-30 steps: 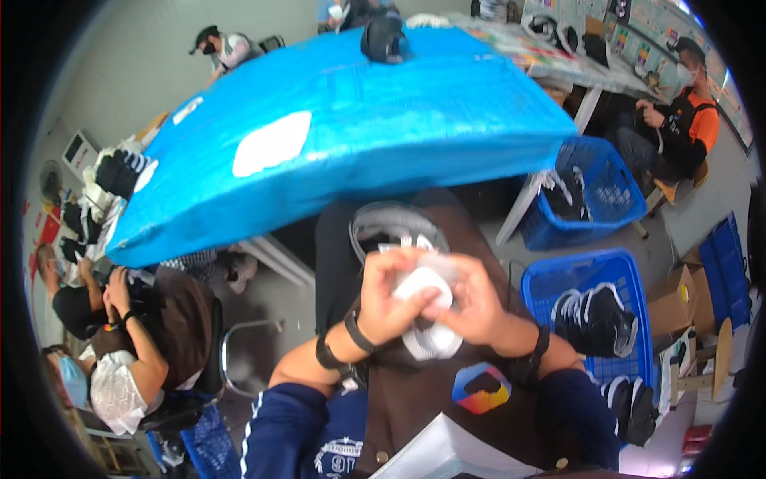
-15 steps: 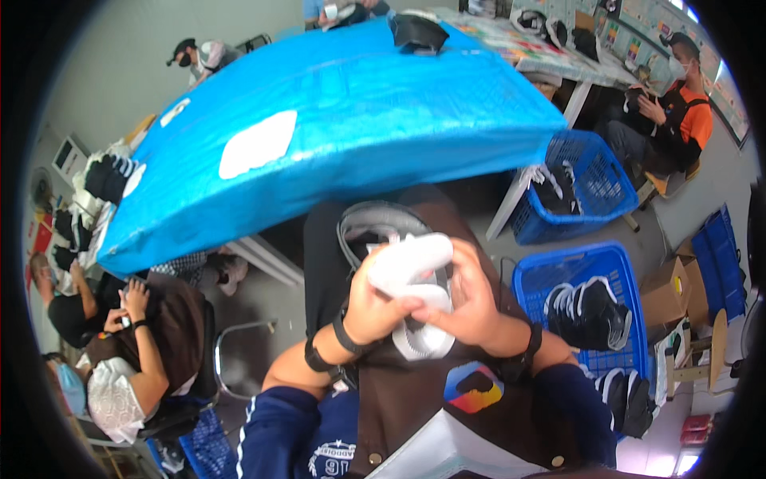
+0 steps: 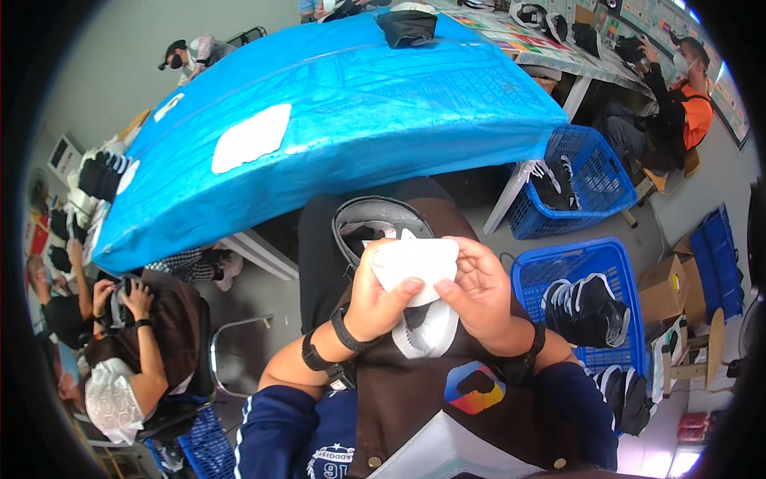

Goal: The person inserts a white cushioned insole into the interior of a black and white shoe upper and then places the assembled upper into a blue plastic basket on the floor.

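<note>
A white, sheet-like piece (image 3: 415,265) with a rounded edge is stretched flat between my two hands, above my lap. My left hand (image 3: 373,297) grips its left side, thumb laid on the front. On the opposite side my right hand (image 3: 482,302) pinches it between thumb and fingers. Below and behind it, a grey-lined shoe upper (image 3: 375,209) rests on my brown apron, its middle covered by my hands and the white piece. A white part with a toothed edge (image 3: 428,342) sticks out beneath my thumbs.
Ahead stands a table with a blue cover (image 3: 351,120), bearing white pieces (image 3: 254,137) and a black shoe upper (image 3: 407,28). Blue baskets (image 3: 570,254) on the right hold black shoes (image 3: 586,311). Co-workers sit at left (image 3: 120,391), right (image 3: 678,104) and far left.
The white piece was curled over in my hands; now it is spread flatter and lower, with both thumbs on its front. The co-worker at right has raised a dark shoe toward the table.
</note>
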Demonstrator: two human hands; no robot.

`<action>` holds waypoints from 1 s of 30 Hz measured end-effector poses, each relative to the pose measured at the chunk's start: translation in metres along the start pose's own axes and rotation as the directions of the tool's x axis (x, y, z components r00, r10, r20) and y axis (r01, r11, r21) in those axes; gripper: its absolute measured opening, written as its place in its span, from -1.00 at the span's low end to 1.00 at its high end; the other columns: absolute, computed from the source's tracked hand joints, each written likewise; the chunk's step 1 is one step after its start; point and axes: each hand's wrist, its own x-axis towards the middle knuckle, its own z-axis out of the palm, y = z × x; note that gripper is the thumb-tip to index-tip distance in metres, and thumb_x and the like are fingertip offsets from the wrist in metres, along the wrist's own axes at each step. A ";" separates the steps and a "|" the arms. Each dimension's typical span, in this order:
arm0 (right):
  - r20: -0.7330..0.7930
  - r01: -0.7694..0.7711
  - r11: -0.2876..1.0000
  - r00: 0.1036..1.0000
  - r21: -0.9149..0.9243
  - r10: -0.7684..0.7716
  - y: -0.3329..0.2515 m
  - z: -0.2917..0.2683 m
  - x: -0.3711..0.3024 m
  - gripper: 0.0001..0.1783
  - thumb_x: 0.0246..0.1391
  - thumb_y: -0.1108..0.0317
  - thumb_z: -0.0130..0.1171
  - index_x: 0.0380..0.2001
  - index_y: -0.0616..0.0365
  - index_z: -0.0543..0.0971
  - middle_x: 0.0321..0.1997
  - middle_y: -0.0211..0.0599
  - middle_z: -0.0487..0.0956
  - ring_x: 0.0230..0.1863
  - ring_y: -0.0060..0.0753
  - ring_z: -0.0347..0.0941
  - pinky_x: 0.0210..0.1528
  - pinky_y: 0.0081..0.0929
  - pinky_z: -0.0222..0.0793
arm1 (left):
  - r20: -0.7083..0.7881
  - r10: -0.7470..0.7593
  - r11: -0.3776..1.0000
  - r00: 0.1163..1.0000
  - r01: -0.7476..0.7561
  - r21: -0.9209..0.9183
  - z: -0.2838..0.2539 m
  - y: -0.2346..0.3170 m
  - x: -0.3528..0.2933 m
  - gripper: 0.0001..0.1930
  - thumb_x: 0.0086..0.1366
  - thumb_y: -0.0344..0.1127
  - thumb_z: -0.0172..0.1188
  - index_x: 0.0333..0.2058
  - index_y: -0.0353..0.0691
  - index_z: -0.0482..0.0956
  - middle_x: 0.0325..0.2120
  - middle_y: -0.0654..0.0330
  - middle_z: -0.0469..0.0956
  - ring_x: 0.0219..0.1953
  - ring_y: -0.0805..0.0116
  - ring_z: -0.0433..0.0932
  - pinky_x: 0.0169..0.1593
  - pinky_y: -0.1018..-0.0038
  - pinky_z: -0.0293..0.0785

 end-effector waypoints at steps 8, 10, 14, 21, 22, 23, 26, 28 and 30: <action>-0.055 0.081 0.971 0.994 -0.227 -0.095 -0.002 0.003 -0.003 -0.72 -0.08 0.65 0.06 -0.21 0.45 0.41 -0.26 -0.22 0.41 -0.29 -0.55 0.41 -0.30 -0.68 0.37 | 0.015 0.052 0.997 0.999 -0.053 0.060 -0.002 0.005 -0.001 -0.65 0.06 -0.40 0.17 -0.22 -0.33 0.23 -0.37 0.18 0.38 -0.33 0.51 0.37 -0.27 0.59 0.32; -0.043 0.093 0.943 0.993 -0.319 -0.112 -0.003 0.004 -0.001 -0.73 -0.09 0.63 0.08 -0.23 0.43 0.44 -0.35 -0.23 0.43 -0.36 -0.58 0.41 -0.36 -0.70 0.36 | 0.017 -0.004 1.000 1.000 0.003 0.027 -0.002 0.009 0.001 -0.67 0.04 -0.40 0.19 -0.28 -0.30 0.23 -0.40 0.21 0.37 -0.37 0.57 0.35 -0.31 0.63 0.30; -0.033 0.113 0.914 0.990 -0.390 -0.136 -0.002 0.002 -0.001 -0.75 -0.08 0.59 0.10 -0.25 0.40 0.46 -0.41 -0.26 0.44 -0.44 -0.64 0.40 -0.47 -0.75 0.30 | -0.002 0.005 1.000 1.000 -0.005 0.028 0.000 0.009 0.003 -0.67 0.02 -0.40 0.21 -0.32 -0.28 0.23 -0.44 0.25 0.35 -0.39 0.60 0.32 -0.34 0.66 0.28; 0.000 0.120 0.893 0.991 -0.434 -0.134 -0.001 -0.004 -0.001 -0.83 -0.05 0.55 0.09 -0.33 0.36 0.50 -0.50 -0.30 0.47 -0.56 -0.72 0.34 -0.59 -0.79 0.18 | -0.018 0.023 0.998 1.000 -0.022 0.062 0.000 0.008 0.000 -0.71 0.00 -0.41 0.23 -0.40 -0.26 0.26 -0.51 0.26 0.36 -0.45 0.61 0.31 -0.42 0.65 0.24; 0.015 0.143 0.892 0.988 -0.429 -0.151 0.000 -0.005 -0.001 -0.85 -0.06 0.56 0.09 -0.34 0.37 0.50 -0.52 -0.30 0.47 -0.56 -0.71 0.35 -0.59 -0.78 0.19 | -0.025 -0.016 0.999 1.000 0.016 0.029 0.000 0.009 -0.001 -0.72 -0.01 -0.41 0.24 -0.42 -0.25 0.27 -0.52 0.27 0.36 -0.47 0.61 0.31 -0.43 0.64 0.23; 0.016 0.144 0.893 0.988 -0.427 -0.151 0.001 -0.006 -0.001 -0.85 -0.06 0.56 0.09 -0.34 0.37 0.50 -0.52 -0.30 0.47 -0.56 -0.71 0.35 -0.59 -0.78 0.19 | -0.026 -0.015 0.999 1.000 0.016 0.032 -0.001 0.010 0.000 -0.72 -0.01 -0.41 0.24 -0.42 -0.25 0.27 -0.52 0.27 0.36 -0.47 0.61 0.31 -0.43 0.64 0.23; 0.014 0.129 0.926 0.991 -0.355 -0.133 0.003 -0.008 -0.002 -0.82 -0.05 0.56 0.08 -0.31 0.38 0.49 -0.45 -0.27 0.47 -0.50 -0.67 0.38 -0.52 -0.76 0.24 | 0.017 -0.061 0.997 0.998 0.061 0.041 -0.004 0.013 0.005 -0.71 -0.03 -0.38 0.26 -0.41 -0.25 0.29 -0.53 0.29 0.38 -0.48 0.61 0.32 -0.42 0.63 0.25; 0.048 0.086 0.975 0.996 -0.203 -0.078 0.004 -0.009 0.004 -0.77 -0.03 0.55 0.07 -0.25 0.40 0.45 -0.38 -0.25 0.47 -0.39 -0.58 0.42 -0.38 -0.70 0.32 | 0.039 -0.072 0.997 0.997 0.072 0.008 -0.005 0.016 0.009 -0.67 -0.05 -0.36 0.28 -0.38 -0.25 0.29 -0.51 0.29 0.39 -0.45 0.59 0.33 -0.39 0.63 0.26; 0.069 0.011 0.998 0.998 -0.065 -0.006 -0.004 -0.013 0.010 -0.72 -0.03 0.54 0.07 -0.19 0.41 0.41 -0.29 -0.22 0.46 -0.29 -0.50 0.44 -0.26 -0.61 0.36 | 0.061 -0.044 0.999 0.997 0.043 0.016 -0.010 0.018 0.009 -0.64 -0.07 -0.34 0.30 -0.35 -0.24 0.30 -0.45 0.27 0.39 -0.39 0.57 0.35 -0.34 0.60 0.30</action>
